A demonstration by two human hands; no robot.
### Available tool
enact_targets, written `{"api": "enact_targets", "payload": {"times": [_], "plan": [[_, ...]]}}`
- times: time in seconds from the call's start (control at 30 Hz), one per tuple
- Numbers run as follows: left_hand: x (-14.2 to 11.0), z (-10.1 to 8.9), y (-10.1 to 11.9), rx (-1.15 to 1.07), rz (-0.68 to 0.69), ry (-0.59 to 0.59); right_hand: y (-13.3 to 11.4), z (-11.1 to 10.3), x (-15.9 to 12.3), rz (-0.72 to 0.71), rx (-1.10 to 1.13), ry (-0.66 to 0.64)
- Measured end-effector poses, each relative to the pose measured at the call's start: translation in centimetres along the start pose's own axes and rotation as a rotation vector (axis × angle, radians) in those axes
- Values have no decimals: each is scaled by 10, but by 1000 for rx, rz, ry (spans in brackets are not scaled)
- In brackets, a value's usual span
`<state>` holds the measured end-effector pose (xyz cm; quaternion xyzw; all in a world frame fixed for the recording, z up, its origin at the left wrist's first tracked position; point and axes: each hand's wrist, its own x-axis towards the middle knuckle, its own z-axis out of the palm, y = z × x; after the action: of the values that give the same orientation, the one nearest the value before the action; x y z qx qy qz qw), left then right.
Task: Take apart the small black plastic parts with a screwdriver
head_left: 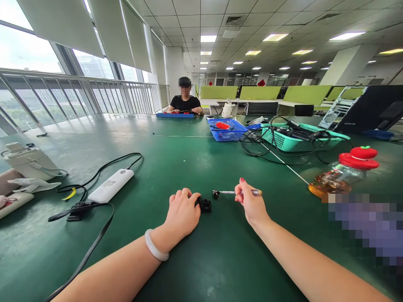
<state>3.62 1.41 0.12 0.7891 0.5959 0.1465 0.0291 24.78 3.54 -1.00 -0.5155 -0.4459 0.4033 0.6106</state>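
Observation:
My left hand [184,212] rests on the green table with its fingers curled over a small black part [206,205], which sticks out past the fingertips. What it is exactly is too small to tell. In my right hand [252,203] is a slim screwdriver [228,192], its clear handle end showing behind the fingers and its metal shaft pointing left. At the shaft's tip sits a little dark clump [215,194], perhaps screws; I cannot make it out. The clump is just above and to the right of the black part, apart from it.
On the left lie a white power bank [111,185] and black cables. A blue basket [228,134] and a teal basket [289,144] of cables stand farther back. A red-lidded jar [338,172] is at the right. Across the table sits a person [185,101] behind a blue tray [174,115].

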Motion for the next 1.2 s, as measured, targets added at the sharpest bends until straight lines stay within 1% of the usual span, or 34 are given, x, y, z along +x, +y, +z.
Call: {"api": "enact_targets", "payload": {"times": [0.1, 0.2, 0.3, 0.37, 0.43, 0.5, 0.6, 0.7, 0.77, 0.97, 1.13, 1.2], "plan": [[2, 2, -1, -42, -1, 31, -1, 1, -2, -17, -27, -40], [3, 4, -1, -187, 82, 25, -1, 2, -3, -24, -44, -68], [3, 5, 0, -272, 181, -53, 0, 2, -2, -45, -59, -90], [2, 5, 0, -269, 209, -114, 1, 3, -3, -67, -73, -109], [1, 4, 0, -255, 223, -150, 1, 3, -3, -84, -93, -131], [1, 4, 0, -247, 232, -147, 2, 2, -3, -97, -112, -140], [2, 4, -1, -239, 233, -102, 1, 1, -4, -110, -119, -115], [3, 5, -2, -220, 193, -64, 1, 1, -4, -104, -111, -104], [3, 5, -2, -204, 158, -57, 1, 1, -5, -91, -122, -144], [3, 5, -1, -197, 111, -79, -1, 5, -10, -46, -159, -334], [2, 5, -2, -214, 122, -102, -3, 6, -13, -52, -147, -454], [2, 6, -3, -221, 135, -99, -4, 6, -13, -71, -139, -482]]}}
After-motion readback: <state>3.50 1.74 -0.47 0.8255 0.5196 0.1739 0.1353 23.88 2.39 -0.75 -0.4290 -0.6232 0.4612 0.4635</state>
